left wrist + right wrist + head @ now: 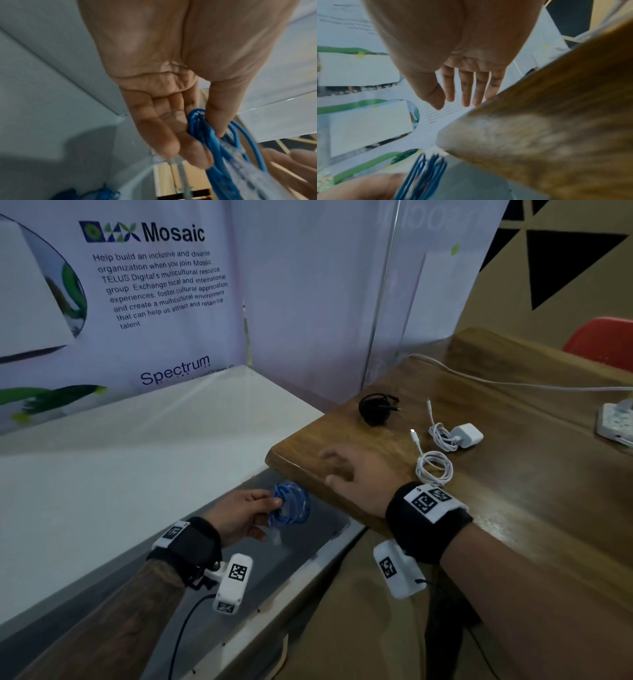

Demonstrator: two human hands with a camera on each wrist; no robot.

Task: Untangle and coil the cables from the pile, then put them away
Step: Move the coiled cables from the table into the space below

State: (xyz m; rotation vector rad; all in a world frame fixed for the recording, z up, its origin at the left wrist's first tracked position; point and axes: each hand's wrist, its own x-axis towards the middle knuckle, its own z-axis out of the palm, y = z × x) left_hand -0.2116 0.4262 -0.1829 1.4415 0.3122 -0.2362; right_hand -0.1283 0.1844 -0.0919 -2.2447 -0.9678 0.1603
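Wooden table (pixel 513 491) with coiled cables (pixel 435 463), charger (pixel 467 434)

blue cable (pixel 291 505), brown wood-grain table (pixel 496 474)

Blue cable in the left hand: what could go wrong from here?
1. The left hand only pinches the blue cable at one side with thumb and fingers; the untied loops may spring apart.
2. A loose plug end dangles below the coil and could snag the wooden table edge beside it.

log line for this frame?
left hand: pinches coiled blue cable | right hand: open over wooden table | white cables: on table
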